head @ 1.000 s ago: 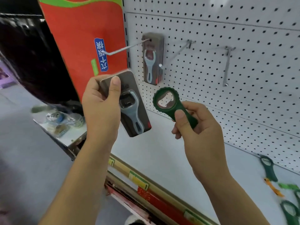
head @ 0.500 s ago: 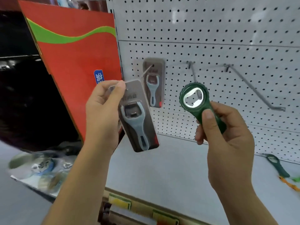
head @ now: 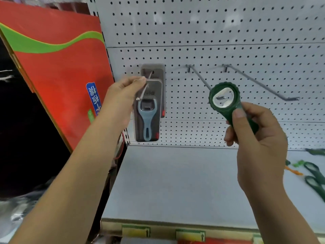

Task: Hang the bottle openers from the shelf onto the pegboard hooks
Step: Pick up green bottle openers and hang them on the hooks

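Your left hand [head: 121, 101] pinches the top of the packaged opener [head: 147, 117], which now hangs upright on the left hook [head: 143, 90], handle down, no longer tilted. Your right hand [head: 260, 148] grips the green opener [head: 235, 111] before the pegboard [head: 211, 32], ring up-left.

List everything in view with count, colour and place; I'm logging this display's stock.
pegboard: one, white, back wall
shelf: one, pale grey, below it
side panel: one, red with green wave, left
hooks: three, grey, on pegboard; right two bare
front carded opener: one, grey-blue on dark card, pegboard left
rear carded opener: one, dark card, behind it
round opener: one, green, held mid-air
loose openers: several, green, shelf's right end
left hand: pinches front card's top
right hand: grips round opener's handle
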Demonstrator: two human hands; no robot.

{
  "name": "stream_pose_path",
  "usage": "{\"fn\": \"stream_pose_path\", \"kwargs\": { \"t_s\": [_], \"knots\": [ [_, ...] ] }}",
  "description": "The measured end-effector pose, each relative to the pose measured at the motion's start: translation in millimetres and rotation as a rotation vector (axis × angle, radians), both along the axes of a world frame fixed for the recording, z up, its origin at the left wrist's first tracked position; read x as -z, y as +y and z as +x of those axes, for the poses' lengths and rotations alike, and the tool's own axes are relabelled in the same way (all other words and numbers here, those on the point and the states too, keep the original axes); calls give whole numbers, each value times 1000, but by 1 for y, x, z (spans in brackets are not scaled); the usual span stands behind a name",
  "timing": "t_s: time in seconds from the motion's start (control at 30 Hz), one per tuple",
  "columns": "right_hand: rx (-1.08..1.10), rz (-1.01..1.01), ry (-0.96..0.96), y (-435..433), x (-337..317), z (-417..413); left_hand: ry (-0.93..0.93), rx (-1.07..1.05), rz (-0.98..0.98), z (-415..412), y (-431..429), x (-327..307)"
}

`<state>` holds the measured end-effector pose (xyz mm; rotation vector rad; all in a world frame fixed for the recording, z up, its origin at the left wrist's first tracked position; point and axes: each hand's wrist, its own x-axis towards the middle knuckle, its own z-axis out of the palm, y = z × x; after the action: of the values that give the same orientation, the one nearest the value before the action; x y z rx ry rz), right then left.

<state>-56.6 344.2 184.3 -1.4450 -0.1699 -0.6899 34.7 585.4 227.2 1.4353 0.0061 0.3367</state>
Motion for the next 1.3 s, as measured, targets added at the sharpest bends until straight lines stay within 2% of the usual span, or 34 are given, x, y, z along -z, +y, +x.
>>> {"fn": "stream_pose_path", "kwargs": {
  "t_s": [0.2, 0.53, 0.67, 0.8, 0.87, 0.97, 1.1, 1.3],
  "knots": [
    [22, -24, 47, -1, -1, 1, 59, -44, 203, 48, 7, -14],
    [25, -55, 95, -4, -1, 9, 5, -60, 268, 91, 14, -9],
    [34, -83, 106, -4, 1, 15, -6, -180, 201, 92, 9, 1],
    [29, -119, 136, -5, 5, 24, 167, -366, 11, 63, -1, 31],
    [22, -134, 146, -6, 8, 28, 241, -342, -41, 41, -13, 57],
    [22, -129, 156, -7, 8, 36, 280, -211, 4, 4, -42, 87],
    [20, -89, 201, -7, 3, 49, 198, -49, 95, -40, -76, 92],
    [12, -101, 241, -6, -5, 70, -142, -12, 287, -41, -97, 56]
  ]
}}
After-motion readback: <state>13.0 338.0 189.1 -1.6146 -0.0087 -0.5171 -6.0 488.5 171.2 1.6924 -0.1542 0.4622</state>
